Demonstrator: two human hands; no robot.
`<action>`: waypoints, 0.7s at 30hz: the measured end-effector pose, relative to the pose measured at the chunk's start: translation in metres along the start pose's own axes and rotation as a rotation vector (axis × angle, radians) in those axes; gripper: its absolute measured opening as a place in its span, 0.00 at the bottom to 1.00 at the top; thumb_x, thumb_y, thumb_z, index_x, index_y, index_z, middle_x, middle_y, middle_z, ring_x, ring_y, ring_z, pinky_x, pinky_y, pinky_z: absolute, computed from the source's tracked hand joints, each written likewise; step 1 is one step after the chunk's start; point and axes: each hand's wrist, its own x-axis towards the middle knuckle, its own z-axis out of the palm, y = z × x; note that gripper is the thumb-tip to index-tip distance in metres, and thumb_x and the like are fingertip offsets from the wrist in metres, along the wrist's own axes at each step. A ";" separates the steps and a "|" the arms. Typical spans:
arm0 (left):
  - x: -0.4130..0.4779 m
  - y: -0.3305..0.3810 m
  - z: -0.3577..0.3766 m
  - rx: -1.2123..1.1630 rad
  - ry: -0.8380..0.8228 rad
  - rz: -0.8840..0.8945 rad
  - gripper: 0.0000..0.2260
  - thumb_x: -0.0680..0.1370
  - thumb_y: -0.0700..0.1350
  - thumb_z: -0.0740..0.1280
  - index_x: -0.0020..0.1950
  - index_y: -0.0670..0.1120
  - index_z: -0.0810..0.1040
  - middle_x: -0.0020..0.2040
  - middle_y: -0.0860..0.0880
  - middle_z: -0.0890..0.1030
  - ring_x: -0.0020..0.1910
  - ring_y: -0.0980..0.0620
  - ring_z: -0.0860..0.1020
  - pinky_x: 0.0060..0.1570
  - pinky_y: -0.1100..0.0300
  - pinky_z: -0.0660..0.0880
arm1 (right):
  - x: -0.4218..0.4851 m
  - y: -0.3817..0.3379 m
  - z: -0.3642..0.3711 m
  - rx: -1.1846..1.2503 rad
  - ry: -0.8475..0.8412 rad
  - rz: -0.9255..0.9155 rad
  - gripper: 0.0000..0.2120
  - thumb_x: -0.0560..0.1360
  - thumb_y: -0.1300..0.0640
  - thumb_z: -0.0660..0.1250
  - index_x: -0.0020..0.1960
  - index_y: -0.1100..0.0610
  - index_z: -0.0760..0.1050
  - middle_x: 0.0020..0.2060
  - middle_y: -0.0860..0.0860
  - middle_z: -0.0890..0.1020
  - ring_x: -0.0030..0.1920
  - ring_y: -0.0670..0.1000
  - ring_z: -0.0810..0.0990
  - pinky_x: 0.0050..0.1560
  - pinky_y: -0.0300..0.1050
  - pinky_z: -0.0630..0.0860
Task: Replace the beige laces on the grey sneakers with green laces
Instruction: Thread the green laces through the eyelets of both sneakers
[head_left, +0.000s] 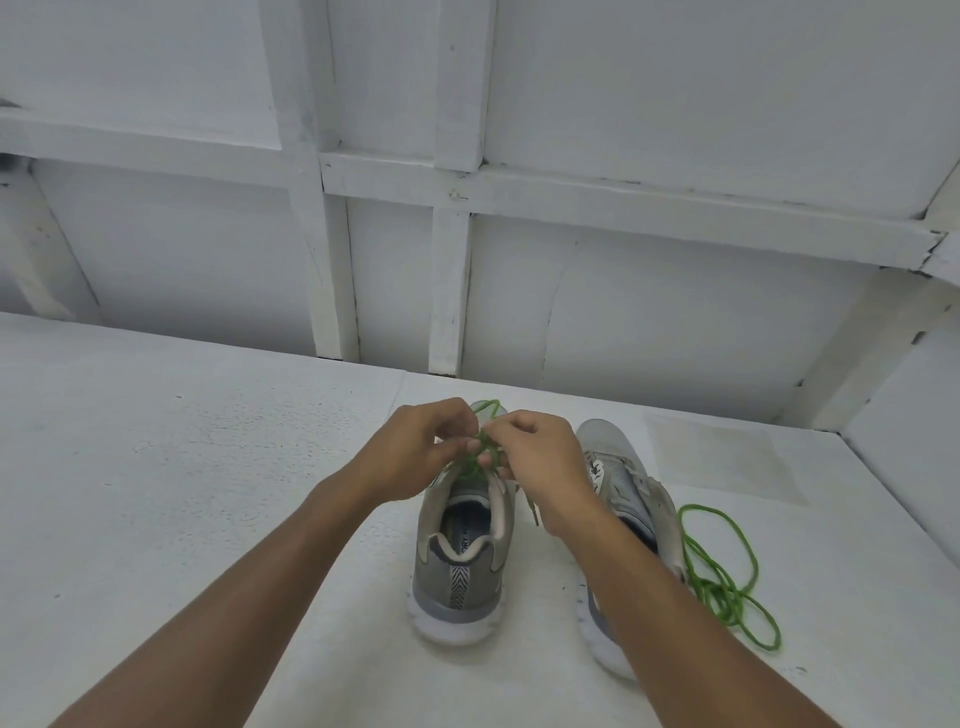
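Midway between left hand (415, 448) and right hand (541, 457), green lace (487, 442) sits pinched.

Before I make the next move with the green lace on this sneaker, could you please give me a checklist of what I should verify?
1. Both hands on the green lace: ok; left hand and right hand pinch it over the upright sneaker.
2. Knot finished: cannot tell; the fingers hide it.
3. Sneaker steady on the table: ok; it stands on its sole.
4. Spare green lace ready: ok; it lies loose beside the second sneaker.
5. Second sneaker relaced: not ok; no green shows on it.
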 end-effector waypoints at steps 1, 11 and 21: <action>-0.002 0.000 0.002 0.001 -0.005 0.002 0.02 0.77 0.48 0.69 0.46 0.51 0.77 0.45 0.56 0.82 0.47 0.60 0.79 0.43 0.64 0.72 | 0.000 0.000 0.000 0.006 0.009 -0.002 0.08 0.70 0.56 0.67 0.35 0.48 0.82 0.32 0.50 0.85 0.41 0.54 0.85 0.50 0.58 0.81; -0.006 0.002 0.009 0.077 0.025 0.053 0.03 0.79 0.44 0.66 0.46 0.51 0.74 0.46 0.55 0.79 0.45 0.57 0.74 0.42 0.65 0.69 | -0.003 -0.002 -0.009 -0.276 0.003 -0.083 0.06 0.73 0.55 0.68 0.43 0.50 0.85 0.39 0.46 0.85 0.41 0.48 0.83 0.44 0.43 0.79; -0.009 -0.003 0.016 0.112 0.059 0.122 0.02 0.80 0.42 0.64 0.50 0.48 0.75 0.47 0.51 0.78 0.47 0.52 0.74 0.46 0.58 0.72 | -0.002 0.000 -0.006 -0.261 -0.142 0.120 0.03 0.67 0.63 0.64 0.38 0.57 0.76 0.35 0.54 0.74 0.38 0.53 0.71 0.41 0.46 0.68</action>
